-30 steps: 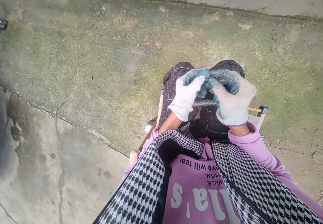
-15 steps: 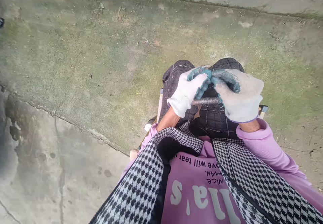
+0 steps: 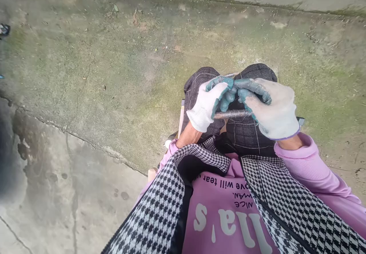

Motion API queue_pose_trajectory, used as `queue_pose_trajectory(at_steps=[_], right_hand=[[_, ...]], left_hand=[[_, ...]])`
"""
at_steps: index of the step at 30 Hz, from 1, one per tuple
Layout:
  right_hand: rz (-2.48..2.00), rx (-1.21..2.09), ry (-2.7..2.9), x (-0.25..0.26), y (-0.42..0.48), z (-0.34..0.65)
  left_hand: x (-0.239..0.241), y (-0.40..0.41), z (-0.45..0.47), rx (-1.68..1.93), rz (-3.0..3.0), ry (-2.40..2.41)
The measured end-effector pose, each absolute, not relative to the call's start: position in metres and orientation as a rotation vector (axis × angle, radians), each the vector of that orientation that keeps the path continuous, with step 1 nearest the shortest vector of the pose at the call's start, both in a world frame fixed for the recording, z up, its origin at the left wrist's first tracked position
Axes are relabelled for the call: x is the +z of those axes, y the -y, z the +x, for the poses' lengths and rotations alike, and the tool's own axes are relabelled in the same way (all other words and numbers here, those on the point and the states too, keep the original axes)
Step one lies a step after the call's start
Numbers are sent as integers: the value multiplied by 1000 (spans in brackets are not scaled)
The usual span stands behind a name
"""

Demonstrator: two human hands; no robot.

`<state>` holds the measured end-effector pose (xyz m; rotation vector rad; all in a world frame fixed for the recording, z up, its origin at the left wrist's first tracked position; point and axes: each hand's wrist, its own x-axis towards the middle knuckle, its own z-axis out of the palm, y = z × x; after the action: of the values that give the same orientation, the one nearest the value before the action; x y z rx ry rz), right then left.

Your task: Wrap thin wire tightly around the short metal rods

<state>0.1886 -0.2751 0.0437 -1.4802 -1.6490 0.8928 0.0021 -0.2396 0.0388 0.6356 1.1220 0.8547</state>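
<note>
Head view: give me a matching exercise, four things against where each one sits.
Things:
1. left hand
2. right hand
3. metal rod
4. cracked concrete floor

Places:
A. spanning between both gloved grips
B. under the seated person
C. on the rod's right end
D. on the rod's left end

Pairs: 1-D, 2-C, 3-A, 4-B

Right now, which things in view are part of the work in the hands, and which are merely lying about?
In hand:
- grey ribbed metal rod, lying across the lap
- left hand in a white glove with teal coating, gripping the rod
- right hand in a matching glove, gripping the rod

Lying about:
- wooden-framed seat beneath the person
- mossy cracked concrete floor
- small dark object at the left edge
</note>
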Motion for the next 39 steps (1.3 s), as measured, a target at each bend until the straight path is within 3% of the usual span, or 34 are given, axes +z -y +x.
queue_pose_trajectory(at_steps=[8, 15, 31, 39], right_hand=[[-1349, 1164, 1187, 45, 262, 173], [-1363, 1298, 1311, 48, 252, 185], [-1486, 934, 1621, 53, 261, 192], [-1401, 1212, 1310, 50, 256, 188]], left_hand=[[32, 248, -5, 971, 724, -1033], [29, 248, -9, 871, 706, -1110], [26, 248, -13, 870, 834, -946], [29, 245, -10, 836, 905, -876]])
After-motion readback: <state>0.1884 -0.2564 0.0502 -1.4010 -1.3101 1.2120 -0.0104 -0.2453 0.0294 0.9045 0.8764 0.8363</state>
